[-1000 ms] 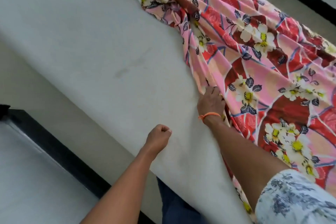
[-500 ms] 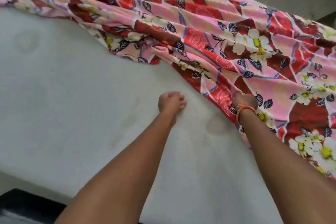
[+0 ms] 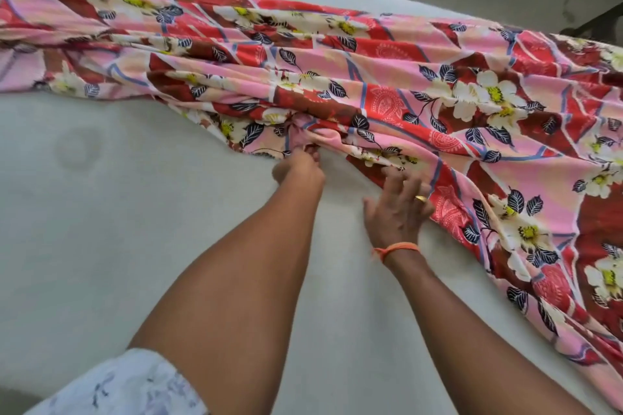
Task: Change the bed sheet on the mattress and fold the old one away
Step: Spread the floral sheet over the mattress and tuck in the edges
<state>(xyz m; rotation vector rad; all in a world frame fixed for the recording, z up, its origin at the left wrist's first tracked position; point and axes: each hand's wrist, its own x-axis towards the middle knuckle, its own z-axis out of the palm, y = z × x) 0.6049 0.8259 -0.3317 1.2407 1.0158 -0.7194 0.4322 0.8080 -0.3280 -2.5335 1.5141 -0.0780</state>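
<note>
Soft even daylight, slight blur, wide-angle warp

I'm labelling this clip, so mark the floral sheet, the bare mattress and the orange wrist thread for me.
floral sheet (image 3: pixel 387 101): head view, on a red paisley patch mid-sheet.
mattress (image 3: pixel 118 229): head view, on its bare white top.
orange wrist thread (image 3: pixel 397 249): head view, on the band across the right wrist.

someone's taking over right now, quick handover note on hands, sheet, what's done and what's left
Left hand: fingers pinch the near edge of the floral sheet.
Right hand: fingers straight, lying on the sheet's edge beside it.
The sheet lies bunched in long folds across the far side of the mattress; the near half is bare.
Done: nothing spread yet.
Left: likely pull the edge toward you, spread and smooth it. No second sheet in view.
</note>
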